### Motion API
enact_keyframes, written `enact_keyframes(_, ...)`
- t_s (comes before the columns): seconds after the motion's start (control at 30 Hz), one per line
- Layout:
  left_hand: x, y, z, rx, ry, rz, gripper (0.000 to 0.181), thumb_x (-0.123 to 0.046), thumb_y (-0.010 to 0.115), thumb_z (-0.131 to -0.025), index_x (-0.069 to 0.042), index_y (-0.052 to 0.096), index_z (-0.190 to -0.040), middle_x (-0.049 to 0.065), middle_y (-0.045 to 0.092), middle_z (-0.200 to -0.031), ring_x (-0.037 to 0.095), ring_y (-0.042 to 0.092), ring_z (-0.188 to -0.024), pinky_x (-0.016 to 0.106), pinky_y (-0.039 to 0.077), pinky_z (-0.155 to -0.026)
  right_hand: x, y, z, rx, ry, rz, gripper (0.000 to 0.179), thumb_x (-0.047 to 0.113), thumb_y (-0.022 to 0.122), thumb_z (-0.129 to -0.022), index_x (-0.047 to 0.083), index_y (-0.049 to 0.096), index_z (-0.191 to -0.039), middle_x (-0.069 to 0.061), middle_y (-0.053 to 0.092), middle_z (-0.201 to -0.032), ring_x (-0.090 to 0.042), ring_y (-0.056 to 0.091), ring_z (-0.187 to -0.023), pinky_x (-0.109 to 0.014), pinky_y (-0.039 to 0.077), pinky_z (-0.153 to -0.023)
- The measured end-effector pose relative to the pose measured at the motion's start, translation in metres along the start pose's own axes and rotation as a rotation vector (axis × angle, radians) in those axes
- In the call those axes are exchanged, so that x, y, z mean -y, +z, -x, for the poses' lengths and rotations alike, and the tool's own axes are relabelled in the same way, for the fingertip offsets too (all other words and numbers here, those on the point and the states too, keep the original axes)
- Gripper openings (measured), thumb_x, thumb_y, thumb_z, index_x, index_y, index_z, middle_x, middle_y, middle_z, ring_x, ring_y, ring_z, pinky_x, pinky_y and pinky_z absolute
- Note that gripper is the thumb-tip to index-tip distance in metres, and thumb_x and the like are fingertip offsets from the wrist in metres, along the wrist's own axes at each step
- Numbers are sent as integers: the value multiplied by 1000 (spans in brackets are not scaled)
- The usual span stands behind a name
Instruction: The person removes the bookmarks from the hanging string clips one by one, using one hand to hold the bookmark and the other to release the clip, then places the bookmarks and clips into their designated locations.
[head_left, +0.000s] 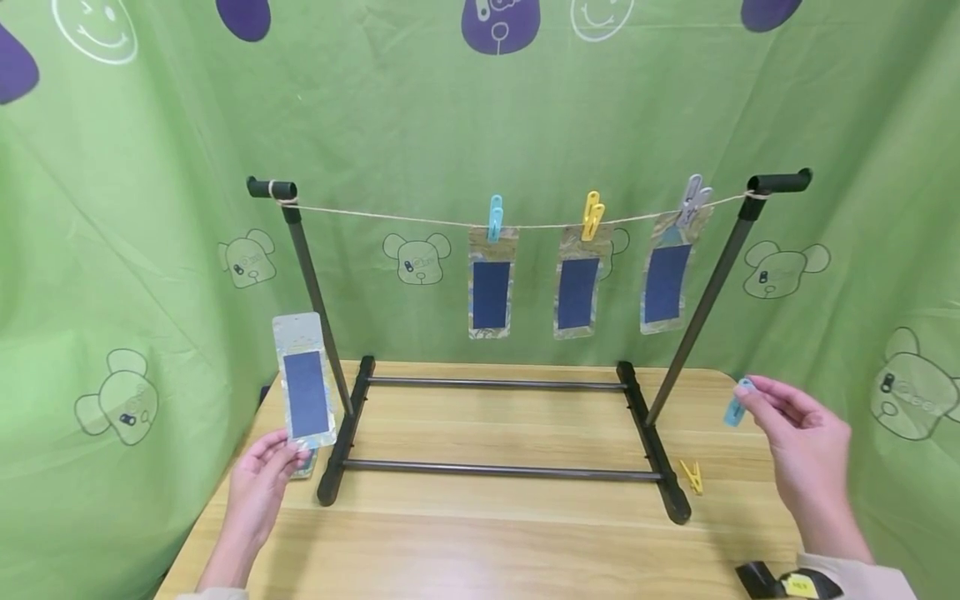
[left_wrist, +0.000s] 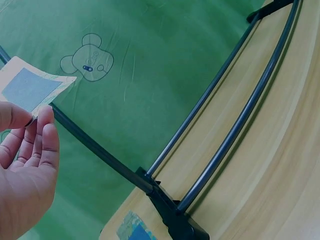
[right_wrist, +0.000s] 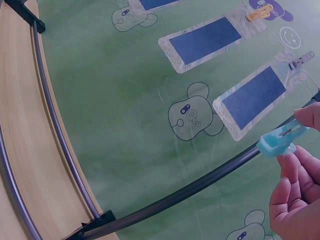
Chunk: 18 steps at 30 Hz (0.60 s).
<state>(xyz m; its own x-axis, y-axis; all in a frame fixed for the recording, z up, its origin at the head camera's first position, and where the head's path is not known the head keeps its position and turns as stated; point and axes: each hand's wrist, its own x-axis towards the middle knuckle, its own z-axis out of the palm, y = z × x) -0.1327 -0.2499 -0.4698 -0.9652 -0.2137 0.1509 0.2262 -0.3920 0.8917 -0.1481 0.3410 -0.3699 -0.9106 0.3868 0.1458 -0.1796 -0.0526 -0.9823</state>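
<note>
My left hand (head_left: 258, 483) pinches the bottom edge of a patterned card with a dark blue panel (head_left: 306, 387), held upright in front of the rack's left post. In the left wrist view the thumb and fingers meet at the card's edge. Out to the right, my right hand (head_left: 806, 446) holds a light blue clothespin (head_left: 737, 403) between thumb and fingers. Along the string (head_left: 382, 217) hang three similar cards: one under a blue clothespin (head_left: 495, 219), one under a yellow clothespin (head_left: 592, 217), one under a grey clothespin (head_left: 693, 200).
A black rack (head_left: 502, 473) with two uprights carries the string and stands on the wooden table (head_left: 480, 533). Beside its right foot lies a yellow clothespin (head_left: 692, 477). Another card (head_left: 306, 467) lies by the left foot. Green printed curtain (head_left: 375, 108) surrounds the table.
</note>
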Motion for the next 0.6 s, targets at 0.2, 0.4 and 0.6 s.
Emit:
enact_keyframes(0.2, 2, -8, 0, -46, -29, -24, 17, 10, 51, -94, -1, 60, -103, 5, 65, -88, 12, 65, -78, 20, 56, -77, -6, -5, 0, -24, 29, -4, 30, 5, 78, -81, 8, 70, -111, 8, 71, -94, -2, 64, -82, -8, 49, -76)
enact_keyframes(0.4, 6, -17, 2, -46, -25, -39, 18, 10, 51, -94, -3, 61, -103, 4, 64, -88, 13, 64, -78, 21, 56, -77, -13, -10, -1, -42, 52, 1, 31, 7, 80, -81, 9, 71, -110, 9, 71, -93, -2, 64, -81, -8, 50, -74)
enact_keyframes(0.6, 9, -23, 2, -48, -20, -30, 18, 10, 52, -95, -2, 62, -103, 5, 65, -89, 13, 65, -79, 21, 56, -77, -20, -15, -1, -57, 76, 4, 30, 8, 80, -80, 10, 71, -109, 9, 71, -91, -2, 62, -79, -8, 50, -71)
